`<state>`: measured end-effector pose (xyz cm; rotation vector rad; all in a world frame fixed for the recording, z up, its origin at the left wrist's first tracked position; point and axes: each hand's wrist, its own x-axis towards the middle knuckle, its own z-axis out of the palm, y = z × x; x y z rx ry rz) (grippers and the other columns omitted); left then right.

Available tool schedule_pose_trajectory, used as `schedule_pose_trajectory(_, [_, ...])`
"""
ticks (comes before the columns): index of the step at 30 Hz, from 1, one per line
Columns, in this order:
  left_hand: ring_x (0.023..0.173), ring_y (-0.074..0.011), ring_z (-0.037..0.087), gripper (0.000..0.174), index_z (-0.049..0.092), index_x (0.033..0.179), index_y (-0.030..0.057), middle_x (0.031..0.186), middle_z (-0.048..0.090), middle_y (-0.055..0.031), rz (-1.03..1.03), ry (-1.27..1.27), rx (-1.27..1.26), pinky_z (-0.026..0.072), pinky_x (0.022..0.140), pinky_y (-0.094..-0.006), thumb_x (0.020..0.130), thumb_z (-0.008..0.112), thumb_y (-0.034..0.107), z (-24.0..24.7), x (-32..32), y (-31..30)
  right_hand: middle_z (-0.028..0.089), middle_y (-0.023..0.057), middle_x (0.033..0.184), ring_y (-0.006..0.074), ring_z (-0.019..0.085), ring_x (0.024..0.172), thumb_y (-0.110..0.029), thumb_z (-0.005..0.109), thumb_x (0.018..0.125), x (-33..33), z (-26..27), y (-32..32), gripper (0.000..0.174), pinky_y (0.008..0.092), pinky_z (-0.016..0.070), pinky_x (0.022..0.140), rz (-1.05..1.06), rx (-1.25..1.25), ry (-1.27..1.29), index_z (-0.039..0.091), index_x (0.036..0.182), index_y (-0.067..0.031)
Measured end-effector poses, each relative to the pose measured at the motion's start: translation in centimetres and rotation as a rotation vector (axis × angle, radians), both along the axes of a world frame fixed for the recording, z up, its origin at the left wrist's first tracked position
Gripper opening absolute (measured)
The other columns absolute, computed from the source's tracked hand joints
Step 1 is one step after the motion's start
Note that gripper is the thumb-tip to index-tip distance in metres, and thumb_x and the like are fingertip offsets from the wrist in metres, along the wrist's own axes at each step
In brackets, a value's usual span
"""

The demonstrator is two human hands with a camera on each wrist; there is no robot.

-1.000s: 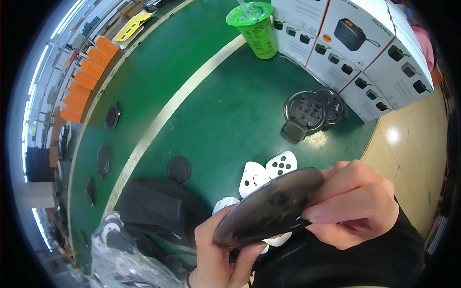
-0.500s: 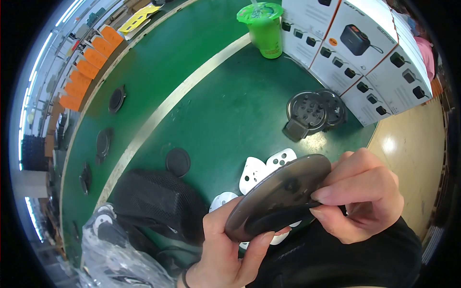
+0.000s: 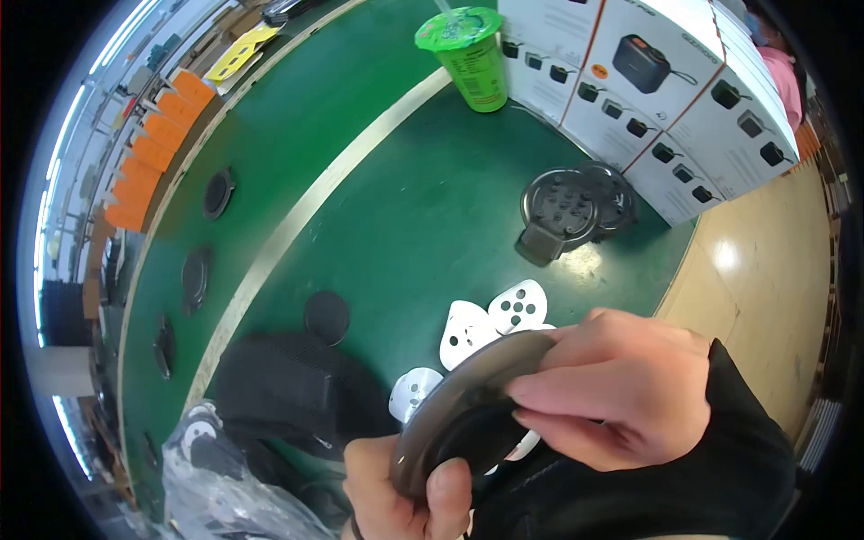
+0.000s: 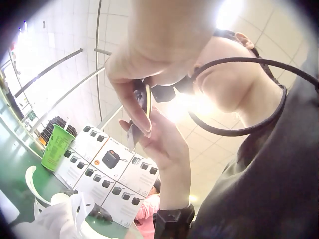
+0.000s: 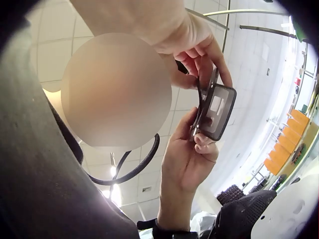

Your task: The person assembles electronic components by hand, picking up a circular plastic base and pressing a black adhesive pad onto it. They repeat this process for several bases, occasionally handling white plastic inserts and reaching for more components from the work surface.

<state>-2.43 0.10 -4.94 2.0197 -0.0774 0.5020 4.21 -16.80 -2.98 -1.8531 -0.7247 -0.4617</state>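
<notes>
A dark, glossy round piece [image 3: 459, 409] is held tilted between both hands in the head view. My left hand [image 3: 405, 490] grips its lower left edge, thumb on the near face. My right hand [image 3: 621, 387] pinches at its right side with thumb and forefinger, the other fingers curled. From the right wrist view, a rectangular part [image 5: 219, 112] with a dark rim shows on the far side of the piece. White perforated pads [image 3: 519, 306] lie on the green table [image 3: 405, 207] behind it; another white pad [image 3: 414, 392] is partly beside its edge.
A green cup [image 3: 472, 67] stands beside printed white boxes [image 3: 643, 99]. Round black parts [image 3: 562, 211] are stacked before them. A black disc [image 3: 327, 317], a black mesh pouch [image 3: 292, 387] and a clear plastic bag [image 3: 225, 477] lie left. More dark parts [image 3: 218, 193] lie beyond the white line.
Both hands and the dark piece have shifted left and lower in the head view. The piece stands more steeply tilted, and more of the white pads shows behind it.
</notes>
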Motion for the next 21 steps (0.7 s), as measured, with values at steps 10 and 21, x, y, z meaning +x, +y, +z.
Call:
schedule_pose_trajectory(10, [0.076, -0.0144, 0.043, 0.028, 0.044, 0.099, -0.0032, 0.089, 0.048, -0.0074, 0.116, -0.044, 0.006, 0.0359, 0.069, -0.0266, 0.088, 0.053, 0.022, 1.1, 0.5, -1.4, 0.054, 0.0027, 0.072, 0.0109, 0.049, 0.053, -0.017, 0.067, 0.049, 0.6, 1.0, 0.9, 0.028, 0.0323, 0.0523, 0.059, -0.243, -0.276, -0.418, 0.065, 0.076, -0.0133])
schedule_pose_trajectory(21, [0.090, -0.0241, 0.056, 0.050, 0.039, 0.115, -0.0104, 0.101, 0.057, -0.0208, 0.105, 0.009, -0.415, 0.0436, 0.082, -0.0337, 0.083, 0.055, 0.024, 1.8, 0.7, -1.7, 0.059, 0.0102, 0.085, 0.0226, 0.060, 0.072, -0.030, 0.076, 0.071, 2.9, 0.0, -2.0, 0.060, 0.0279, 0.0496, 0.062, 0.678, -0.207, 0.422, 0.048, 0.112, 0.0033])
